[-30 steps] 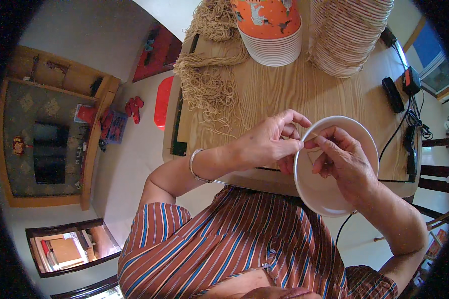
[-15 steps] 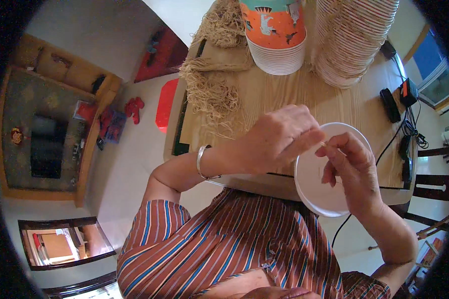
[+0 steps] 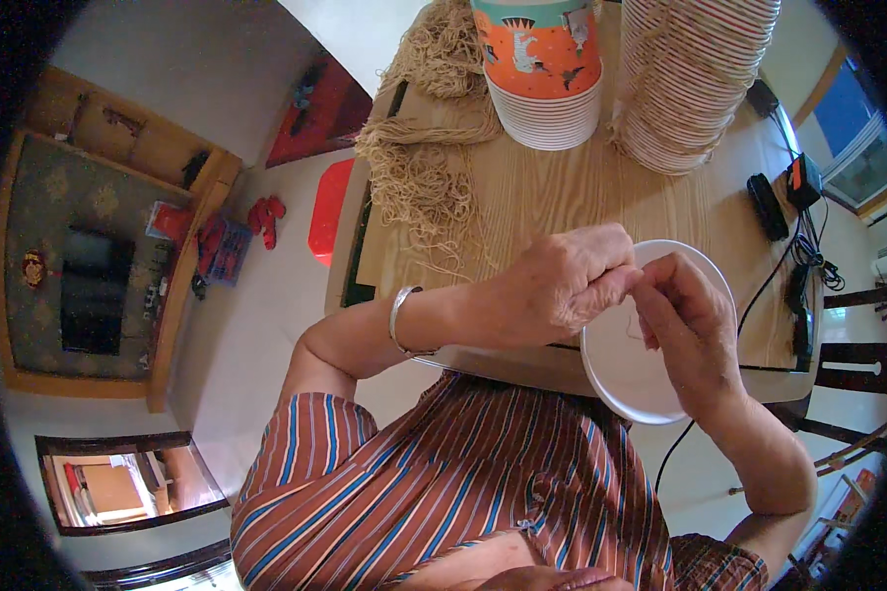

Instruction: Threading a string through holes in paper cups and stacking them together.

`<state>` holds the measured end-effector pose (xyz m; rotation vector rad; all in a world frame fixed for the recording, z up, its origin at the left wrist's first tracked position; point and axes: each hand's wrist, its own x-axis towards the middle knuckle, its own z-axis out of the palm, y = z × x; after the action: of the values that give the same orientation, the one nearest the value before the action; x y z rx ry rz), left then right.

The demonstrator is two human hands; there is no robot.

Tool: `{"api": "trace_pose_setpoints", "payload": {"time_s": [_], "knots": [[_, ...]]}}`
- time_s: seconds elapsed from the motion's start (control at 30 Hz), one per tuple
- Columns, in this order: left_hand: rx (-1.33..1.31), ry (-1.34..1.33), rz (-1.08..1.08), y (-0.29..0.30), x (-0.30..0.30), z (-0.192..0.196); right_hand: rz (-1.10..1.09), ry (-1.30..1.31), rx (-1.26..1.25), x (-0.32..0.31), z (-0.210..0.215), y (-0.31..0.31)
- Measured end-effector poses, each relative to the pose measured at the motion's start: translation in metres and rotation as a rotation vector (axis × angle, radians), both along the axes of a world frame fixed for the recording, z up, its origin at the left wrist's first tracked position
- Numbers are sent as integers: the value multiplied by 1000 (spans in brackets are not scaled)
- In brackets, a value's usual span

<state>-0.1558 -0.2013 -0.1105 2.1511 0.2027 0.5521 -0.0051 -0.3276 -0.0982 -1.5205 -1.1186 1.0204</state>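
Left hand and right hand both bare, fingers curled and tips nearly touching, pinched shut on a thin pale strand, mostly hidden by the fingers, with just a fine wisp showing below. Around the left wrist, a smooth, shiny metal bangle.

Directly below the hands, by the near edge of the wood-grained surface, a white bowl: round, plain-walled, thin-rimmed, mouth facing up. Means of support for the bowl: impossible to tell.

Farther back on the left, tan yarn in loose, crinkled, fibrous heaps. Next to it, a stack of printed bowls, orange and teal with animal figures, white rims nested into close ridges. To the right, a taller column of white rims, tan strands straggling across the ribbed side. Near the right edge, a boxy black adapter and slim, looping black cables.
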Motion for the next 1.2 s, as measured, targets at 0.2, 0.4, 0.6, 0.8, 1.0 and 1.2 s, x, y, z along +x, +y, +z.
{"api": "trace_pose_setpoints", "payload": {"time_s": [0.2,0.4,0.6,0.8,1.0,1.2], "knots": [[109,-44,-59,10,2,4,-104,-200,85,0,-6,2],[84,-38,-102,18,3,14,-26,-590,382,5,-8,1],[219,-30,-121,23,8,15,33,-827,482,8,-10,-1],[374,-80,-139,24,10,11,49,-858,411,9,-17,-2],[535,-159,-164,29,13,-1,21,-837,293,4,-18,-3],[578,-82,-193,31,14,1,51,-899,366,10,-20,0]]}}
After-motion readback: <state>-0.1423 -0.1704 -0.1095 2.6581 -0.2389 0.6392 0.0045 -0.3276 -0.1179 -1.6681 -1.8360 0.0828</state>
